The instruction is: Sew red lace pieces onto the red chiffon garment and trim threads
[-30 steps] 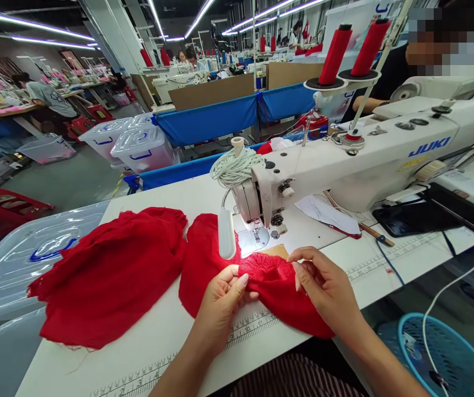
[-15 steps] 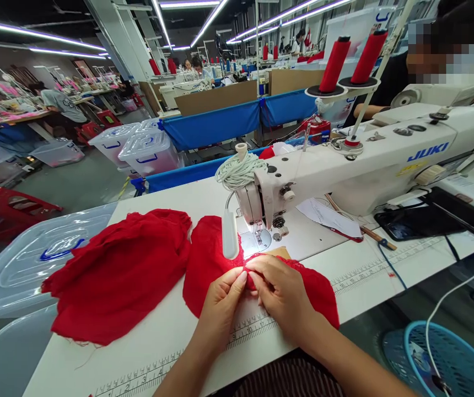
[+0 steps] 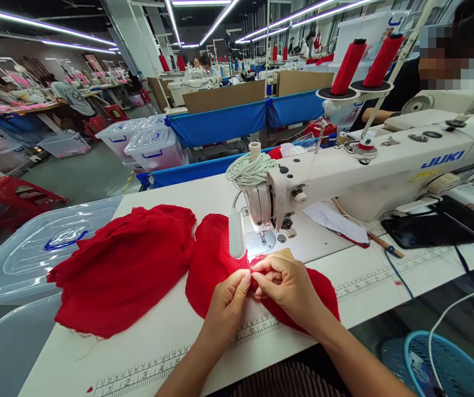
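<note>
Both my hands meet at a piece of red fabric [image 3: 207, 248] in front of the sewing machine [image 3: 344, 165]. Its edge is pinched between thumb and finger of my left hand [image 3: 229, 295]. Beside it, my right hand [image 3: 289, 286] grips the same edge with bent fingers, and part of the cloth spreads out under that wrist. The exact spot between the fingertips is small and partly hidden. Just beyond the hands are the lit needle plate [image 3: 262, 241] and a white lamp [image 3: 237, 234]. A pile of red fabric pieces [image 3: 125, 270] lies to the left.
A paper pattern [image 3: 336, 220], a wooden-handled tool [image 3: 389, 245] and a black phone [image 3: 427, 231] lie on the right. Red thread cones [image 3: 348, 66] stand above. A clear plastic box [image 3: 26, 253] is at the left, a blue basket [image 3: 447, 364] below right. A person sits behind the machine.
The view has shifted slightly, so the scene sits a little further right. Both hands still pinch the red fabric; the right fingers have bent and shifted a little along its edge.
</note>
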Demonstrator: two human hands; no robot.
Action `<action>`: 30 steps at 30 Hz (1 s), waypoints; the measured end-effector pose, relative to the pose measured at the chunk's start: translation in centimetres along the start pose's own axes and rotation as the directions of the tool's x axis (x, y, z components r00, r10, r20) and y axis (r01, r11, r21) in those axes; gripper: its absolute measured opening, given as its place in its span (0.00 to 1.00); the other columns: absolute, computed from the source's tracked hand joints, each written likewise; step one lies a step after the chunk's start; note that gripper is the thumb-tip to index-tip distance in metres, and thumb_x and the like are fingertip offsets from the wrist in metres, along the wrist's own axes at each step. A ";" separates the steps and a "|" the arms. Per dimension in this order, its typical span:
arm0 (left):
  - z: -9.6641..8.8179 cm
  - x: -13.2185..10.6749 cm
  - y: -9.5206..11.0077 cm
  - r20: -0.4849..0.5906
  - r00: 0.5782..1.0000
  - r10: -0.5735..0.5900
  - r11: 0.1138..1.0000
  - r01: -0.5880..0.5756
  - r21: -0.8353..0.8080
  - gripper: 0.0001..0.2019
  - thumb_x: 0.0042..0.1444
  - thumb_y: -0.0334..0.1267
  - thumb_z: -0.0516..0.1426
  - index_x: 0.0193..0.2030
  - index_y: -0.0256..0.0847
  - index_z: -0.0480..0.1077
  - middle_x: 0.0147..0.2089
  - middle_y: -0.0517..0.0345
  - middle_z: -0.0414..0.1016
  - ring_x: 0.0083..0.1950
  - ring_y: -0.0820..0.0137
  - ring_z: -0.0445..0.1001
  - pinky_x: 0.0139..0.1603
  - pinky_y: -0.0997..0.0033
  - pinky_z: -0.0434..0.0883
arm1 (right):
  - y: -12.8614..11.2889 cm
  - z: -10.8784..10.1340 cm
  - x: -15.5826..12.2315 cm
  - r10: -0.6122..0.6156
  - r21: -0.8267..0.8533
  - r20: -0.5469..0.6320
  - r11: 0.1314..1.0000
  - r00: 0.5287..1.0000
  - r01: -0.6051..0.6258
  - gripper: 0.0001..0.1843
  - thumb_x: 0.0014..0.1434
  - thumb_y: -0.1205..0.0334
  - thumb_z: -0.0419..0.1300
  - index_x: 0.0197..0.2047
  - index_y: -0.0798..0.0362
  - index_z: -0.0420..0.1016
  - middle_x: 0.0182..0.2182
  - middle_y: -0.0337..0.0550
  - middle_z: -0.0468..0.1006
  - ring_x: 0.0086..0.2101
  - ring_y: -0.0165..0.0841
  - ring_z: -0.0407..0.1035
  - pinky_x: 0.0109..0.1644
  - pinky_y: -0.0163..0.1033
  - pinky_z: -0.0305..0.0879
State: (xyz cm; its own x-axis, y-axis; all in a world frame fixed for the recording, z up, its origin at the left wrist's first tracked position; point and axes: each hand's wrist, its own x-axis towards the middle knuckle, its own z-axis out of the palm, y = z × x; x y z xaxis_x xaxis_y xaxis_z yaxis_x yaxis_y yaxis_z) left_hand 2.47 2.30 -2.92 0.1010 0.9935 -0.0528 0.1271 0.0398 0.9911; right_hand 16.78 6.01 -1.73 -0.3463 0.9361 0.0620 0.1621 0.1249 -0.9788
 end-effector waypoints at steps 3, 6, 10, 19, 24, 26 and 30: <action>0.0 0.0 -0.1 -0.020 1.000 0.009 0.998 -0.008 0.057 0.17 0.63 0.46 0.49 0.26 0.40 0.64 0.26 0.62 0.66 0.30 0.72 0.64 0.33 0.74 0.62 | 0.2 0.2 0.1 0.025 0.036 -0.025 0.999 0.999 -0.024 0.06 0.52 0.67 0.57 0.24 0.53 0.69 0.28 0.38 0.74 0.22 0.29 0.74 0.25 0.31 0.71; -0.1 0.0 -0.1 -0.003 1.000 -0.008 0.999 0.008 0.045 0.17 0.63 0.45 0.48 0.26 0.40 0.64 0.25 0.62 0.65 0.29 0.72 0.64 0.33 0.74 0.62 | 0.7 0.2 0.2 0.070 0.107 -0.021 0.992 0.997 -0.067 0.07 0.53 0.64 0.58 0.24 0.53 0.68 0.26 0.37 0.73 0.21 0.30 0.75 0.25 0.32 0.72; 0.0 0.1 0.1 -0.022 1.000 -0.007 1.000 0.008 0.021 0.16 0.62 0.45 0.49 0.25 0.40 0.64 0.24 0.63 0.64 0.29 0.71 0.63 0.32 0.74 0.61 | 1.0 0.3 0.2 0.060 0.159 -0.009 0.986 0.998 -0.058 0.06 0.53 0.61 0.60 0.28 0.54 0.71 0.27 0.37 0.73 0.22 0.31 0.76 0.27 0.33 0.74; 0.0 0.3 0.3 -0.037 0.997 -0.075 0.992 0.070 -0.106 0.18 0.61 0.46 0.51 0.23 0.40 0.63 0.23 0.64 0.63 0.28 0.72 0.61 0.33 0.74 0.60 | 0.8 0.4 0.0 -0.024 0.181 -0.058 0.983 0.998 0.034 0.08 0.57 0.61 0.57 0.27 0.52 0.68 0.22 0.35 0.72 0.20 0.31 0.74 0.26 0.35 0.74; 0.1 0.4 0.0 0.032 0.985 -0.170 0.937 0.171 -0.303 0.13 0.56 0.47 0.57 0.31 0.39 0.69 0.27 0.62 0.67 0.30 0.73 0.62 0.33 0.75 0.60 | 1.1 0.4 -0.1 -0.109 0.113 -0.106 0.986 0.988 0.121 0.06 0.58 0.62 0.57 0.30 0.52 0.71 0.28 0.38 0.72 0.22 0.30 0.74 0.27 0.35 0.75; 0.2 0.5 -0.1 0.029 0.981 -0.193 0.924 0.192 -0.330 0.14 0.54 0.48 0.60 0.31 0.38 0.70 0.27 0.62 0.67 0.29 0.74 0.62 0.31 0.75 0.59 | 1.3 0.5 -0.2 -0.142 0.064 -0.111 0.987 0.984 0.149 0.05 0.58 0.63 0.57 0.32 0.53 0.72 0.31 0.40 0.72 0.22 0.29 0.74 0.27 0.34 0.74; 0.2 0.3 -0.7 -0.012 0.980 -0.201 0.920 0.184 -0.346 0.20 0.50 0.55 0.61 0.26 0.37 0.70 0.22 0.61 0.67 0.25 0.75 0.61 0.27 0.75 0.57 | 2.0 1.1 -0.6 -0.278 -0.122 -0.079 0.956 0.957 0.268 0.06 0.60 0.66 0.54 0.32 0.52 0.71 0.28 0.38 0.72 0.18 0.25 0.70 0.21 0.30 0.67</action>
State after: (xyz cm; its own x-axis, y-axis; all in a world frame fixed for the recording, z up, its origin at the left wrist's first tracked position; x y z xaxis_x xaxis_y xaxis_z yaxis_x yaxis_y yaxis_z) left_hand 2.62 2.52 -3.68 0.0619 0.9664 -0.2494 -0.2062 0.2568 0.9442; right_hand 16.24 5.36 -3.97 -0.3034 0.8874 0.3471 0.1750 0.4099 -0.8952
